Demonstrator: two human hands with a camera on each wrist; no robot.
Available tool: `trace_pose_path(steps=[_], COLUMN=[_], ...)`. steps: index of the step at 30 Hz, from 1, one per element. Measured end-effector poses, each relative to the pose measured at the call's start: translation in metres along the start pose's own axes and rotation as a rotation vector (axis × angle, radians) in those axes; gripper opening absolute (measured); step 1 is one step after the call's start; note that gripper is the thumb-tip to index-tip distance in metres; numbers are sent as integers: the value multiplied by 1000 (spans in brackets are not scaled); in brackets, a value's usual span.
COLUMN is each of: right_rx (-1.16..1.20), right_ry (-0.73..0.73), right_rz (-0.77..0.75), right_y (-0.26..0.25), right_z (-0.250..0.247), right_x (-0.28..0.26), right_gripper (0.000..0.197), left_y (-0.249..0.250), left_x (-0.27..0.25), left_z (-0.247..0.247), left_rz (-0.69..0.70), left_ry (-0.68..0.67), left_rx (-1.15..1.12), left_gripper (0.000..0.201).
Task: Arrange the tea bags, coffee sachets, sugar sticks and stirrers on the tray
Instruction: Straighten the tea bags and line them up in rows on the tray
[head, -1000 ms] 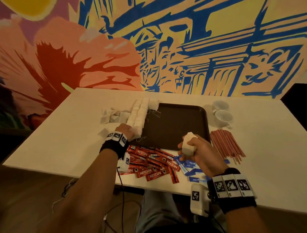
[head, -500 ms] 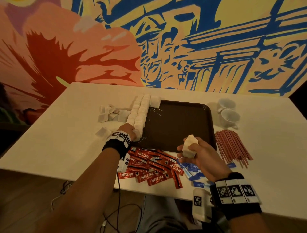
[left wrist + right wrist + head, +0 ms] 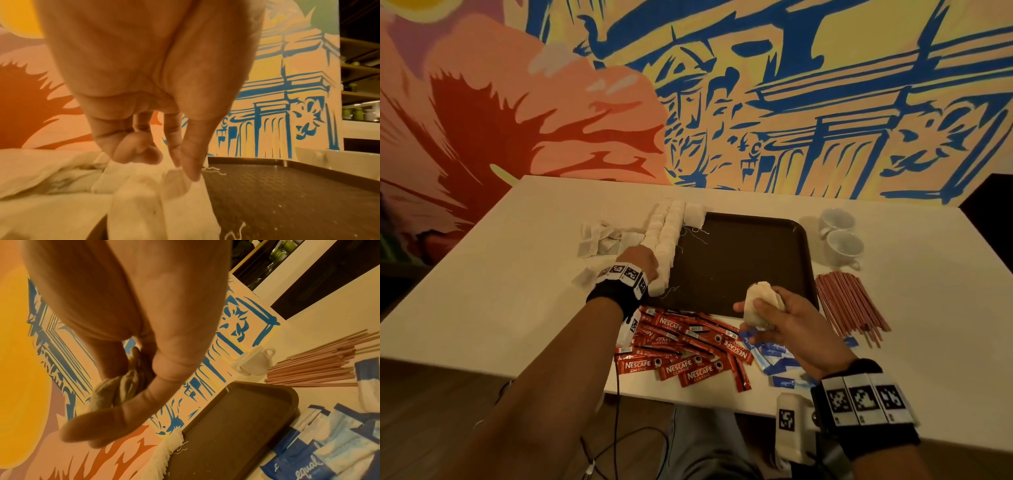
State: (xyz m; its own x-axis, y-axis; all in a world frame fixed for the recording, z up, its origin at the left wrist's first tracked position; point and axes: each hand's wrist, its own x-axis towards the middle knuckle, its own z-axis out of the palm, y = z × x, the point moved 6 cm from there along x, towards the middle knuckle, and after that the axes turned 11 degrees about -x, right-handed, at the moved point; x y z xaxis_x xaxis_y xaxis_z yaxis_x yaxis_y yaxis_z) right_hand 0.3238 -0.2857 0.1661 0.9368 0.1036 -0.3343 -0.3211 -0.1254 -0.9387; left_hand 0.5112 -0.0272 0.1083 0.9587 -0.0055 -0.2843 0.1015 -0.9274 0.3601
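A dark brown tray (image 3: 739,260) lies mid-table. White tea bags (image 3: 666,236) stand in two rows along its left edge. My left hand (image 3: 649,270) is at the near end of the rows. In the left wrist view, this left hand (image 3: 180,168) pinches the top of a tea bag (image 3: 176,183) between thumb and forefinger. My right hand (image 3: 760,305) holds a small bundle of tea bags (image 3: 755,298) above the tray's near edge. The same bundle (image 3: 121,386) shows in the right wrist view. Red coffee sachets (image 3: 685,353), blue sugar sticks (image 3: 774,356) and pink stirrers (image 3: 849,305) lie on the table.
Loose tea bags (image 3: 599,240) lie left of the rows. Two white cups (image 3: 840,236) stand right of the tray. The white table (image 3: 517,274) backs onto a painted wall, and its near edge runs just below the sachets.
The bundle in my right hand has tilted a little and sits slightly lower. My left hand has stayed at the near end of the tea bag rows.
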Motion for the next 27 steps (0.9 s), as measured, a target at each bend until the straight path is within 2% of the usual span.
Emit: trace_pose_path(steps=[3, 6, 8, 12, 15, 18, 21, 27], right_rx=[-19, -39, -51, -113, -131, -157, -199, -258], right_ry=[23, 65, 79, 61, 52, 32, 27, 17], right_rz=[-8, -11, -21, -75, -121, -164, -193, -239], right_y=[-4, -5, -5, -9, -17, -24, -28, -34], right_z=[2, 3, 4, 9, 13, 19, 23, 32], right_x=[0, -1, -3, -11, -16, -23, -29, -33], right_gripper=[22, 19, 16, 21, 23, 24, 26, 25], left_y=[8, 27, 44, 82, 99, 111, 118, 112], left_x=[-7, -25, -46, -107, -142, -164, -177, -189], left_z=[-17, -32, -41, -57, -62, -60, -59, -72], left_rz=[29, 171, 312, 504, 608, 697, 787, 798], left_ry=[77, 75, -15, -330, -397, -400, -345, -229], left_rx=[-42, -122, -212, -417, -447, -464, -465, -540], left_gripper=[38, 35, 34, 36, 38, 35, 28, 10])
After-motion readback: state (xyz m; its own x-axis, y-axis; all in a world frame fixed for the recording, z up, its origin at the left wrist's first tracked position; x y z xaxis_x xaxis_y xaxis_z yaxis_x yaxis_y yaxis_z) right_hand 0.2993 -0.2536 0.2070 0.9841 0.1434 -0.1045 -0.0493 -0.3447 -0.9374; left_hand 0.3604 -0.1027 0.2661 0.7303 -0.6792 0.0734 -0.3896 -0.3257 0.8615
